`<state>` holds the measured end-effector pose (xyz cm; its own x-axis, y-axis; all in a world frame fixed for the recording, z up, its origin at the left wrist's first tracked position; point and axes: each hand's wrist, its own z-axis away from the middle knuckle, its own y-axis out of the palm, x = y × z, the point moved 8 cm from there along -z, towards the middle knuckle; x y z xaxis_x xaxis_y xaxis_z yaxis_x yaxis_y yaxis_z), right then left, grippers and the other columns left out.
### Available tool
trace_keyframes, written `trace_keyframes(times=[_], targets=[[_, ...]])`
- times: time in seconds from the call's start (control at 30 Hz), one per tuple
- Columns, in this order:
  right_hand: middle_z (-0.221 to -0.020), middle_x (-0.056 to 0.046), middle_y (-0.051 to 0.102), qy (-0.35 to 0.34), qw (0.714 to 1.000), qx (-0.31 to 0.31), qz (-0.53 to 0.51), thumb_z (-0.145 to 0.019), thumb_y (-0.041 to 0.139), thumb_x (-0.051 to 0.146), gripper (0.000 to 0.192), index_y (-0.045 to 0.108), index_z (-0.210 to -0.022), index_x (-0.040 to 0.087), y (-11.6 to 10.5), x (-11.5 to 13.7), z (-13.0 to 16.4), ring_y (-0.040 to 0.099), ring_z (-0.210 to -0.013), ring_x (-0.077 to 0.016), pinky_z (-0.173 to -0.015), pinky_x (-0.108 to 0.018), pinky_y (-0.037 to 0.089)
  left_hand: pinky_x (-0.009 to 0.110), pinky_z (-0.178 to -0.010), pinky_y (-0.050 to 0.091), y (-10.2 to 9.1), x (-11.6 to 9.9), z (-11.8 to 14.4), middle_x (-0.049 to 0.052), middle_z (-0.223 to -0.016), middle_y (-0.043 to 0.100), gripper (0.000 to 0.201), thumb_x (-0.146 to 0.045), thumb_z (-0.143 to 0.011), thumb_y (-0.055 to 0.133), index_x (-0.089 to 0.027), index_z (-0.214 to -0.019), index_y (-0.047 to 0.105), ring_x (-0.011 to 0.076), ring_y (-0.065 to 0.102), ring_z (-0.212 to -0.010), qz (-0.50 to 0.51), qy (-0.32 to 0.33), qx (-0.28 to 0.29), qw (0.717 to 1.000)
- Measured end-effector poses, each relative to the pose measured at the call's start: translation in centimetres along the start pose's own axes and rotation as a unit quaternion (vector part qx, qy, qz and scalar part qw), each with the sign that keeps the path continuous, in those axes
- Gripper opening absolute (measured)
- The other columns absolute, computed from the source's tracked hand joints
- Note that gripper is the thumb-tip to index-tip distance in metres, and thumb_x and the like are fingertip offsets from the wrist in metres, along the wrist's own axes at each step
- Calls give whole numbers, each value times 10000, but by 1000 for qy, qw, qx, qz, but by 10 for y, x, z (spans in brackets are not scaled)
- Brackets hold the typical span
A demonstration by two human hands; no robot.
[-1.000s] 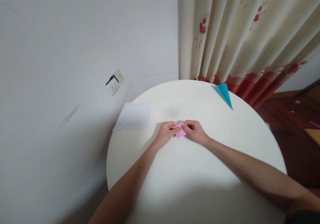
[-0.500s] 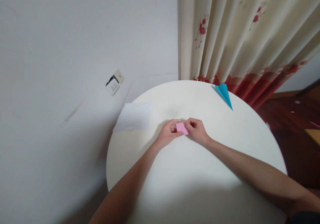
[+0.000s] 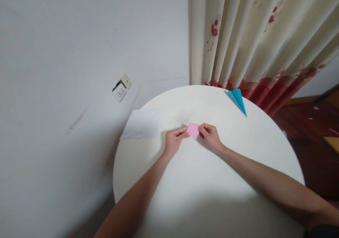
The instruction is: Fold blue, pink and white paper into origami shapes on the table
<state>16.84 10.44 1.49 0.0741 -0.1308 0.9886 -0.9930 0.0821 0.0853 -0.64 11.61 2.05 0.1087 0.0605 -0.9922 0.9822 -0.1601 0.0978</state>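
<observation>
A small piece of folded pink paper (image 3: 193, 130) is held between my two hands over the middle of the round white table (image 3: 201, 170). At its left edge, my left hand (image 3: 175, 139) pinches it between thumb and fingers. The thumb and forefinger of my right hand (image 3: 209, 134) grip the opposite corner. Facing me, the paper has an angular, roughly five-sided outline. The parts under my fingertips are hidden.
A blue paper plane (image 3: 237, 100) lies near the table's far right edge. White paper (image 3: 141, 124) rests at the left edge, by the wall with its socket (image 3: 119, 92). A patterned curtain (image 3: 246, 36) hangs behind the table.
The pink paper has turned and now shows an angular outline instead of a four-sided one. My left hand's fingers have straightened and shifted to its left edge; my right hand has moved slightly.
</observation>
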Motion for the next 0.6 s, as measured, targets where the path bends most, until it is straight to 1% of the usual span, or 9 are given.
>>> trace_keyframes(times=[0.1,0.2,0.37,0.47,0.6], targets=[[-545,39,489,-4,1000,26,8,-852,621,417,315,596,-648,177,4,-1,1,394,-522,-107,-510,-258,275,265,-699,518,-7,-5,0,83,-883,785,225,-212,-710,804,-152,-927,811,151,659,-717,-3,18,-32,999],[-555,32,500,-7,999,44,18,-865,616,431,328,612,-666,171,7,-4,2,398,-527,-109,-514,-259,280,250,-680,499,-11,-6,-1,71,-852,777,195,-211,-711,809,-161,-900,812,141,647,-711,6,32,-42,999],[-569,21,526,-2,999,42,4,-861,632,465,345,637,-691,165,5,-8,2,413,-526,-111,-506,-254,290,267,-741,501,-7,0,-3,75,-932,773,231,-219,-725,811,-173,-951,806,151,660,-779,40,29,-14,999],[-576,14,539,2,999,44,-1,-855,640,477,356,647,-689,163,5,-8,2,422,-527,-112,-505,-253,297,264,-737,495,-6,-1,-3,72,-919,767,211,-221,-737,807,-177,-944,807,147,655,-777,42,42,-3,998],[-582,7,549,6,999,51,6,-849,642,492,368,661,-691,160,7,-8,3,430,-533,-116,-511,-255,311,255,-716,483,-8,-4,-3,67,-902,761,184,-215,-734,812,-184,-915,810,146,648,-778,38,57,-3,998]])
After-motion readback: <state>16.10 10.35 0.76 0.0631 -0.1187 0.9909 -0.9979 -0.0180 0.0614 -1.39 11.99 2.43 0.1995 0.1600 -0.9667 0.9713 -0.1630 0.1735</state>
